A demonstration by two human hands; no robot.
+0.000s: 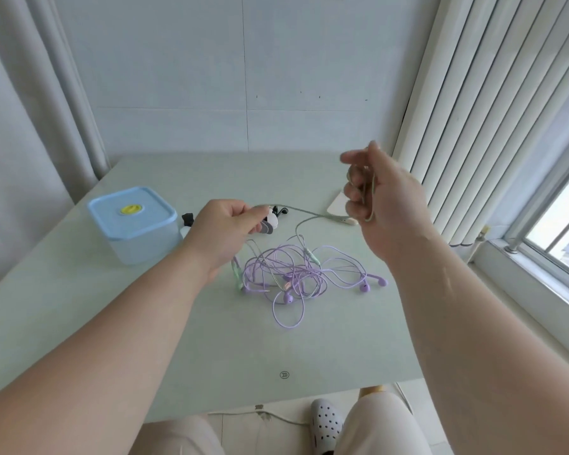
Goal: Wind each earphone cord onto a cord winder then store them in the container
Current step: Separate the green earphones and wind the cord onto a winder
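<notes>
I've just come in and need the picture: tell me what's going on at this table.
A person is winding earphones. The left hand pinches a small cord winder; the raised right hand holds a loop of pale green earphone cord that runs toward the winder. A tangle of purple earphones lies unwound on the table. The blue-lidded container stands closed at the left.

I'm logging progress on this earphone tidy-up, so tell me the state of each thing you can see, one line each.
Container: closed, blue lid on, standing on the table.
Cord winder: pinched in the left hand, above the table.
Green earphone cord: not wound, one stretch gripped in the right hand, the rest trailing across the table.
Purple earphones: not wound, lying in a loose tangle on the table.
</notes>
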